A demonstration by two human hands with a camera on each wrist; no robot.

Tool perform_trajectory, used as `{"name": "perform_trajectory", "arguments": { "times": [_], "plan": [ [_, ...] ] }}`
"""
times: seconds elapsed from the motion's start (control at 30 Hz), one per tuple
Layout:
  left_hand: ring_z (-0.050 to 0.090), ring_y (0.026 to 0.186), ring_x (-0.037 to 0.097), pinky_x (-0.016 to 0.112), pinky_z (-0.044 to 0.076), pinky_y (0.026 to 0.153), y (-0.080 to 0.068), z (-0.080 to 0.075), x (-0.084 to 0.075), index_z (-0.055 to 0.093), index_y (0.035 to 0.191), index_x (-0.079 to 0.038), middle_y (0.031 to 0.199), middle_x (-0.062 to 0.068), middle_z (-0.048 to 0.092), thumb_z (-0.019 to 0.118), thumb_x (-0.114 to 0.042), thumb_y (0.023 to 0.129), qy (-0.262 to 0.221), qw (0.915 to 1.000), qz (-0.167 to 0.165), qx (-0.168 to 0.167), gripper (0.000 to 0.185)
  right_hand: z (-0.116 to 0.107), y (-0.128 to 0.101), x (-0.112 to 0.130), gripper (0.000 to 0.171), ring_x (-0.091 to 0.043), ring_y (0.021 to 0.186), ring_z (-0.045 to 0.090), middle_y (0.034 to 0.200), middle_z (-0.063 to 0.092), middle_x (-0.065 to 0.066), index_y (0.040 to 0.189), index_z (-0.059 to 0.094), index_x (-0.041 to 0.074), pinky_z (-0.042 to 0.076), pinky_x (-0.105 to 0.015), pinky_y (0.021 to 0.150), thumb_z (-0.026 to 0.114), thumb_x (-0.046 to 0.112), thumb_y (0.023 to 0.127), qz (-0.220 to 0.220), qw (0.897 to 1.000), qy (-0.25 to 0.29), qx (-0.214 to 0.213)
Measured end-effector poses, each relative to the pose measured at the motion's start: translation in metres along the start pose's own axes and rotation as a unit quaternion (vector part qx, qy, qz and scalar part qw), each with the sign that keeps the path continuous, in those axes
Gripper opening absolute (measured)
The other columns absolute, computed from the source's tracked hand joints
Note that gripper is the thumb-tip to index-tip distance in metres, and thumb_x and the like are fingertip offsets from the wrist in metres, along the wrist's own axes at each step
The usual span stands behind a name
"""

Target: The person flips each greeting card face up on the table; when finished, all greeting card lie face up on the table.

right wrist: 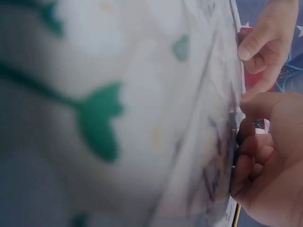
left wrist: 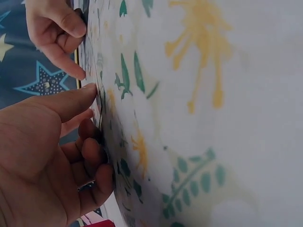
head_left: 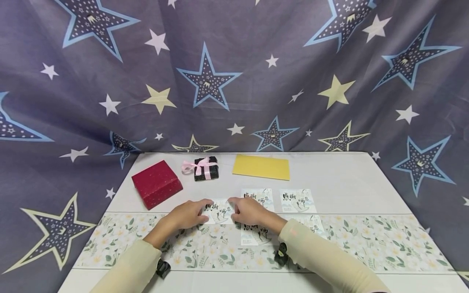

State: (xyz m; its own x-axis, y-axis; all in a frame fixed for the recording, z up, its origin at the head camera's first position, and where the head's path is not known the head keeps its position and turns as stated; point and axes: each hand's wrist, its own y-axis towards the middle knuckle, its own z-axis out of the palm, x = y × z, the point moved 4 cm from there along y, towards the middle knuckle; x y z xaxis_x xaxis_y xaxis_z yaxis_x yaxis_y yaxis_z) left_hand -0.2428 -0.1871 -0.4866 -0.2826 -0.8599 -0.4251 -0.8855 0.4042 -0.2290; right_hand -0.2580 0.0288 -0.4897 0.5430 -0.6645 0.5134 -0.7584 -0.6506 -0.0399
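A white card (head_left: 218, 212) with black brush characters lies flat in the middle of the table, between both hands. My left hand (head_left: 188, 214) holds it at the left edge, index finger at the upper corner and thumb at the lower one. On the opposite edge my right hand (head_left: 250, 211) does the same. In the left wrist view the left hand (left wrist: 61, 142) has its other fingers curled under against the flowered cloth. The right wrist view shows the right hand (right wrist: 270, 146) likewise low on the surface, facing the other hand.
Matching cards lie to the right: an upper one (head_left: 266, 194), one at far right (head_left: 298, 200), one below (head_left: 256, 238), another (head_left: 314, 224) partly under the right sleeve. Behind are a red box (head_left: 156, 183), a black gift box (head_left: 206, 169) with pink ribbon, and a yellow envelope-like sheet (head_left: 261, 167).
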Motion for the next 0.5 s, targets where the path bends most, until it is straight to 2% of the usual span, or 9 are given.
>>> {"name": "perform_trajectory", "arguments": {
  "times": [0.13,0.23,0.37,0.5],
  "plan": [
    [0.053,0.068,0.010,0.033,0.046,0.069,0.002,-0.003,-0.004,0.055,0.146,-0.020,0.079,-0.005,0.063,0.073,-0.026,0.095,0.008,0.9999,0.010,-0.002,0.054,-0.009,-0.004,-0.004,0.067,-0.004,0.054,0.047,0.066,0.059,0.009,0.155,0.039,0.002,0.047,-0.023,0.062,0.066,0.019,0.096,0.012,0.998,0.055,0.012],
    [0.054,0.070,0.010,0.031,0.047,0.067,0.002,-0.012,-0.012,0.058,0.144,-0.017,0.085,-0.003,0.062,0.073,-0.026,0.095,0.025,0.9989,0.030,-0.026,0.052,-0.024,-0.009,-0.006,0.067,-0.003,0.059,0.051,0.074,0.062,0.009,0.155,0.037,0.002,0.051,-0.023,0.068,0.065,0.019,0.097,0.008,0.997,0.080,0.002],
    [0.062,0.087,0.014,0.033,0.052,0.074,-0.001,-0.030,-0.027,0.059,0.141,-0.013,0.113,0.005,0.062,0.073,-0.025,0.094,0.045,0.9939,0.070,-0.073,0.050,-0.049,-0.018,-0.007,0.063,-0.003,0.074,0.059,0.089,0.069,0.008,0.152,0.042,0.001,0.053,-0.025,0.078,0.066,0.016,0.096,-0.014,0.997,0.068,-0.032],
    [0.067,0.098,0.023,0.038,0.056,0.079,-0.003,-0.046,-0.043,0.059,0.142,-0.013,0.131,0.011,0.056,0.073,-0.027,0.095,0.047,0.9888,0.099,-0.102,0.051,-0.070,-0.030,-0.008,0.059,-0.011,0.089,0.066,0.108,0.072,-0.003,0.150,0.045,0.001,0.054,-0.028,0.080,0.065,0.018,0.097,-0.029,0.997,0.041,-0.063]
  ]
}}
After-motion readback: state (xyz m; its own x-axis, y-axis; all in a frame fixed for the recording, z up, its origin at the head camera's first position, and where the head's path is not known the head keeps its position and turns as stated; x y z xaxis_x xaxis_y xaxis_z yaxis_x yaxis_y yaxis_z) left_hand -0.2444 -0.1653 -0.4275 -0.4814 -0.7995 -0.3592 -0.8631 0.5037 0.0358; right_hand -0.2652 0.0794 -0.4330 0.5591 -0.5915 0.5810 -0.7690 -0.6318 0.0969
